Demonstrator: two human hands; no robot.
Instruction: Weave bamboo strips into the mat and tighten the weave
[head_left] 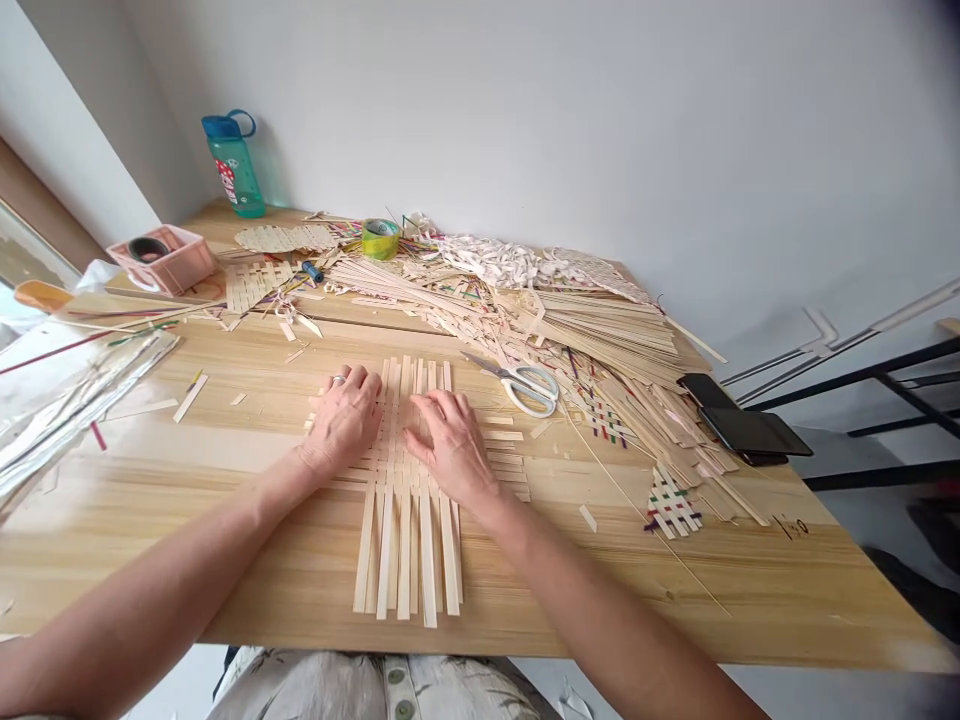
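My left hand (343, 420), with a ring on one finger, lies flat on the left part of a flat weave of pale bamboo strips (401, 480). My right hand (450, 447) rests on the weave's right part, its fingers spread. Neither hand grips anything. Long loose strip ends stick out from the weave toward me. White-handled scissors (529, 388) lie just beyond my right hand, with their blades pointing left.
The wooden table (225, 540) holds a large heap of bamboo strips (607, 335) and small colored woven samples (670, 505). Around it are a green tape roll (381, 239), a pink box (161, 260), a teal water bottle (234, 165), dark phones (739, 425) and crumpled foil (67, 400).
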